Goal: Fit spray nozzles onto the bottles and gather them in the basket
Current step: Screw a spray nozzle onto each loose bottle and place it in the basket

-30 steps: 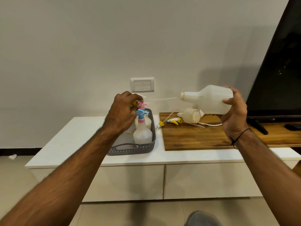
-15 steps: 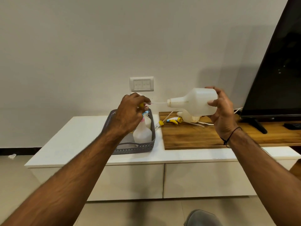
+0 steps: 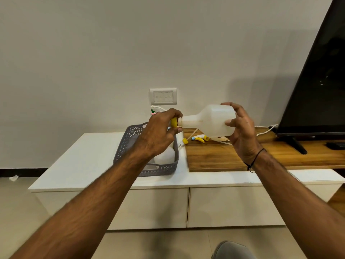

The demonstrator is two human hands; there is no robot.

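one white bottle (image 3: 211,121) held sideways above the tabletop (image 3: 89,157): right hand (image 3: 240,131) clamped on its base, left hand (image 3: 158,133) pinching 1 yellow nozzle collar (image 3: 174,122) at its neck. grey basket (image 3: 128,144) holds 1 visible bottle (image 3: 165,156) (partly hidden). 1 loose yellow nozzle (image 3: 199,138) on wood board (image 3: 224,157). no readable labels.

Nothing readable is showing anywhere: the white bottle (image 3: 211,121) is carrying no label or print, the wall switch plate (image 3: 163,96) just above it is bearing no legible marking, and the dark television screen (image 3: 321,81) to the bottle's right is displaying no text or logo that can be made out
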